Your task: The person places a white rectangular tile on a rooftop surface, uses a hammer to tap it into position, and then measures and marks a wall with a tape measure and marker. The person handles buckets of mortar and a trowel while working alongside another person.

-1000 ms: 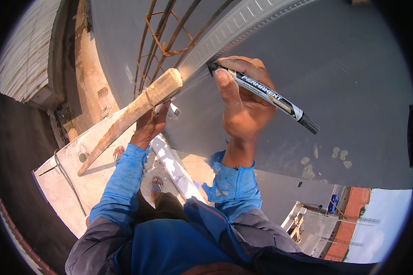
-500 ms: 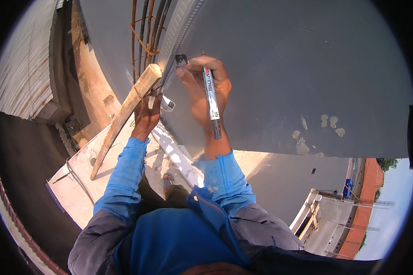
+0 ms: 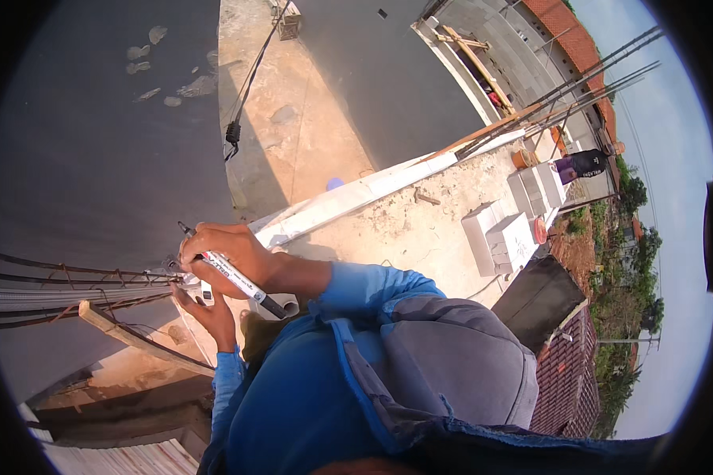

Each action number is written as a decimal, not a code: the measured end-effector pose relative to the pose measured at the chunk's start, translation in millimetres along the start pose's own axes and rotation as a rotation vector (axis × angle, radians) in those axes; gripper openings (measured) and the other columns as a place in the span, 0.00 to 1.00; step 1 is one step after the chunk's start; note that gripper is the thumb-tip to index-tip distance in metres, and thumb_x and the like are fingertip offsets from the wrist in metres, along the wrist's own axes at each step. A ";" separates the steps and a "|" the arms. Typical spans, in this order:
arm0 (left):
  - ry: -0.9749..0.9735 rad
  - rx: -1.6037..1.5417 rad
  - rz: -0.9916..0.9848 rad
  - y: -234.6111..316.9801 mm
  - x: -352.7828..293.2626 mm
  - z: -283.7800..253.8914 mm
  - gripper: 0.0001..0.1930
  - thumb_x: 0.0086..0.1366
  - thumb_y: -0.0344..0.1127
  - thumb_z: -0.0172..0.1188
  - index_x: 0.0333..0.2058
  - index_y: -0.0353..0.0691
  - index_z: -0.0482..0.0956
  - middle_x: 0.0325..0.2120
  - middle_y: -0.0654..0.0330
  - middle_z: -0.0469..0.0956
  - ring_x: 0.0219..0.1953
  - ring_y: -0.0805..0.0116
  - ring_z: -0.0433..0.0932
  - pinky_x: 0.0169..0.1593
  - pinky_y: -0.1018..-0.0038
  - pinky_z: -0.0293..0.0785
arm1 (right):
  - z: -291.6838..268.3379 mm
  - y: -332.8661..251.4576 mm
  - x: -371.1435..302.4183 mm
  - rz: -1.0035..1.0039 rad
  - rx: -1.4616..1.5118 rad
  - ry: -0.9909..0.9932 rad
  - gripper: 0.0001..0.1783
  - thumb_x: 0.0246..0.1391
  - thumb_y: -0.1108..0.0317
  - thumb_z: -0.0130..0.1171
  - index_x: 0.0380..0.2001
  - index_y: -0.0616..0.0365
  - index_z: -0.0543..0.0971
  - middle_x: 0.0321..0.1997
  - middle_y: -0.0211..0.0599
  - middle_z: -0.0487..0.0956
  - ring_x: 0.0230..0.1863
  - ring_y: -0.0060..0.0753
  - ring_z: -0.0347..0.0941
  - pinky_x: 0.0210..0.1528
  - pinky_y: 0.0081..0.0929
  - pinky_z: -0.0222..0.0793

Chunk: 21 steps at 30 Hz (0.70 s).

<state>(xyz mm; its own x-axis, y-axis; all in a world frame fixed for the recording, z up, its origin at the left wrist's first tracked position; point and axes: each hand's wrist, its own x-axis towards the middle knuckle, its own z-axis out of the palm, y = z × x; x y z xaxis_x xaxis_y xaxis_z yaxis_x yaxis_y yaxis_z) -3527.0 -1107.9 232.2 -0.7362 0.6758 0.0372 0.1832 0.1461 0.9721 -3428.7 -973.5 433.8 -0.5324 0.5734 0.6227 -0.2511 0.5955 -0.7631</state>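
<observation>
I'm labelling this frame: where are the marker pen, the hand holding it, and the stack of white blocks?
marker pen [image 3: 234, 275], head view, mid-barrel.
right hand [image 3: 228, 255], head view, back of hand.
white blocks [image 3: 505, 236], head view, top face.

One marker [image 3: 231, 275]; two hands, right hand [image 3: 228, 255] and left hand [image 3: 206, 310]; one wooden plank [image 3: 139, 338].
</observation>
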 end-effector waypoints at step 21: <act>-1.906 0.067 -0.137 181.6 -271.5 371.6 0.10 0.75 0.35 0.65 0.48 0.37 0.81 0.31 0.63 0.82 0.36 0.76 0.80 0.41 0.77 0.77 | -409.3 -180.8 -438.8 0.475 -0.240 1.458 0.11 0.63 0.77 0.63 0.46 0.61 0.74 0.36 0.36 0.82 0.37 0.25 0.82 0.40 0.26 0.83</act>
<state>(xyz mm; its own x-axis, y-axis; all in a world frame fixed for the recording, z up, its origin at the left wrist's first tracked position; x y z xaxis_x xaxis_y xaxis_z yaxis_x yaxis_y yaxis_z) -3051.7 -996.4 312.7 0.8340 0.4345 -0.3399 0.2498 0.2520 0.9349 -2818.8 -1102.5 369.3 0.7335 0.6758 0.0723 -0.0865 0.1983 -0.9763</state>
